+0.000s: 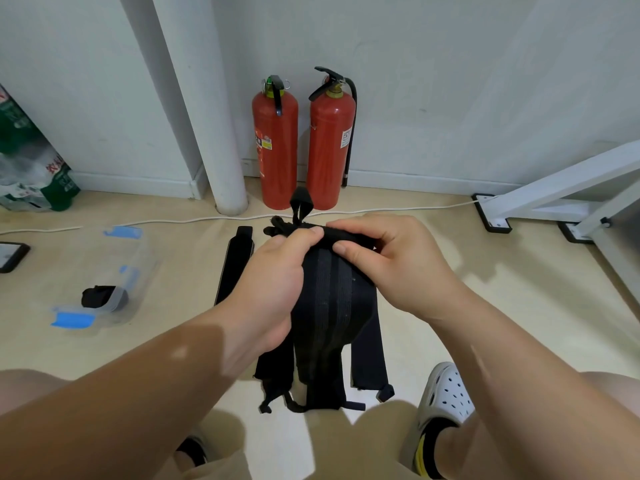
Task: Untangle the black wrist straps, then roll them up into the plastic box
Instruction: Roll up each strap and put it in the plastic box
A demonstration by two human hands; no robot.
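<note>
Black wrist straps (pixel 329 306) hang bunched at centre, their top gripped in the curled fingers of the left hand (pixel 273 282) and pinched by the right hand (pixel 391 268). Plastic box (pixel 142 268) at nine o'clock holds one rolled strap (pixel 98 296). Labels on the fire extinguishers (pixel 275 133) at twelve o'clock are too small to read.

Plain white walls (pixel 433 81) and a pale beige floor (pixel 519 306), nothing fancy. Two red fire extinguishers (pixel 275 147) stand against the wall just beside a fat white pipe (pixel 214 133), with a white cable (pixel 398 208) running along the floor in front of them. Off to the right there's a white metal frame (pixel 554 185) on black feet (pixel 491 218).
</note>
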